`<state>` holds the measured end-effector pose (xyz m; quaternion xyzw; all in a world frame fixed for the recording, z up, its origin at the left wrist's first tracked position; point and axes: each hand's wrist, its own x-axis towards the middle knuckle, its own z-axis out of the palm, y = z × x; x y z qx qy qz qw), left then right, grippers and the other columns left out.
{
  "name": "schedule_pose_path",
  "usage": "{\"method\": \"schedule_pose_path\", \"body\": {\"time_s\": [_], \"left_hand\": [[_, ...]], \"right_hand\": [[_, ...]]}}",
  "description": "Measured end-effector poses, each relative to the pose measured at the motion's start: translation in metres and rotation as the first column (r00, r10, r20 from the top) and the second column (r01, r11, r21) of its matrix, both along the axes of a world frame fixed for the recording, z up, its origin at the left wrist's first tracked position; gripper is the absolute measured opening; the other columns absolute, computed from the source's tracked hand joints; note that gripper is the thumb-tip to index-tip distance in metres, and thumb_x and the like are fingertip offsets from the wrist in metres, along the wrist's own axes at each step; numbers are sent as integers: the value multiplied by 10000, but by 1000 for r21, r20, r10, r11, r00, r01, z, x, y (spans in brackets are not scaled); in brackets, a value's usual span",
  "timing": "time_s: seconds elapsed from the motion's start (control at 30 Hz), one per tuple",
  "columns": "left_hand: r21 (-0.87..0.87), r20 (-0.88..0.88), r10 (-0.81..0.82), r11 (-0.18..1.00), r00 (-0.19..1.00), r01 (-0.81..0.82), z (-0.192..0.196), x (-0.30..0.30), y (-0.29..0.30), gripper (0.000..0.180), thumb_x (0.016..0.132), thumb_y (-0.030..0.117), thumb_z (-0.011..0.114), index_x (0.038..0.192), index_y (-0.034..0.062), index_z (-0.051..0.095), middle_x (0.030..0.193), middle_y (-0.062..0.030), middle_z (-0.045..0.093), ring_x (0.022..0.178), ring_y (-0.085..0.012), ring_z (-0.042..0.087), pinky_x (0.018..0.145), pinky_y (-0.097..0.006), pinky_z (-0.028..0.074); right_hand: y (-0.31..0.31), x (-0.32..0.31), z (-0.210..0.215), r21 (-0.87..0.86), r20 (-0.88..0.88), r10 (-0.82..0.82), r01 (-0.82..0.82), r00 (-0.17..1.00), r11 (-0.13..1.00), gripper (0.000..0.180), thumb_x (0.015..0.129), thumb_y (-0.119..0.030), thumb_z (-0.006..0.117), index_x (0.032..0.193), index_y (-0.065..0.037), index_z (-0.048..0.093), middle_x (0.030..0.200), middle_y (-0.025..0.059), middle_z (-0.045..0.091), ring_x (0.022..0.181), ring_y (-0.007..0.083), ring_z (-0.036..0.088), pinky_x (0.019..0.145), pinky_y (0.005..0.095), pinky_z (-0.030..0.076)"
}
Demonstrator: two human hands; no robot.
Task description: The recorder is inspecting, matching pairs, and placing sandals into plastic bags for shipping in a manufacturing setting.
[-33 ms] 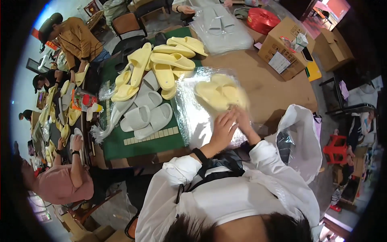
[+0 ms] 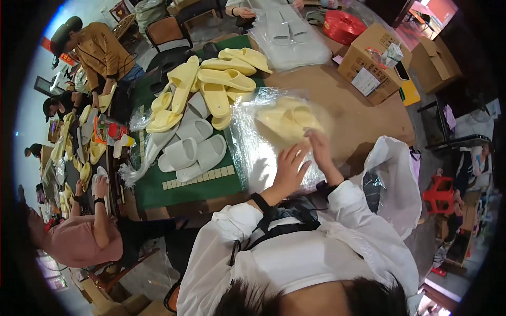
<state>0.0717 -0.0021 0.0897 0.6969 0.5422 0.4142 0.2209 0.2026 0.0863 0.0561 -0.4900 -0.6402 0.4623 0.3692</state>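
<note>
A pair of yellow slide slippers [image 2: 287, 117] lies on a stack of shiny clear plastic bags [image 2: 258, 163] in front of me. The pair looks hazy, as if under clear film; I cannot tell whether it is fully inside a bag. My left hand [image 2: 289, 167] rests over the bags with its fingers spread, just below the slippers. Close beside it, my right hand [image 2: 322, 154] reaches to the slippers' near edge with fingers stretched out. Its fingertips are slightly blurred. Neither hand visibly grips anything.
Yellow slippers [image 2: 226, 79] are heaped left of the bags, with grey slippers [image 2: 203, 158] nearer on a green mat [image 2: 200, 192]. A cardboard box [image 2: 363, 68] stands far right. By my right arm is a white sack [image 2: 395, 200]. Other people work across the table and at left.
My hands have drawn apart: the left has shifted slightly down and left, the right slightly right and up. The slippers' outline has shifted a little.
</note>
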Motion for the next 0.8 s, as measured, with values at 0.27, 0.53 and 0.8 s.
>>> {"method": "schedule_pose_path", "body": {"time_s": [0.27,0.53,0.8], "left_hand": [[-152,-136,500,843,855,-516,-64,-126,-29,424,775,155,607,1176,73,497,1232,-208,426,1122,-374,416,939,-428,338],[-176,-208,796,542,569,-822,-106,-257,-76,582,717,133,649,1210,1,370,1173,-243,418,1099,-403,391,924,-452,329],[-324,-295,926,134,234,-936,-124,-318,-65,836,682,276,723,1322,37,242,1287,-200,355,1201,-361,339,966,-441,309]], "right_hand": [[90,43,120,457,-99,-548,527,831,717,395,922,-326,430,1060,13,580,878,51,581,795,128,496,725,289,405],[104,167,75,421,169,-630,522,758,742,367,867,-223,489,1078,71,552,1008,151,610,898,189,539,802,301,405],[-11,83,-4,390,219,-802,703,556,594,453,736,-57,590,1157,43,457,1156,211,484,1049,329,475,915,351,356]]}}
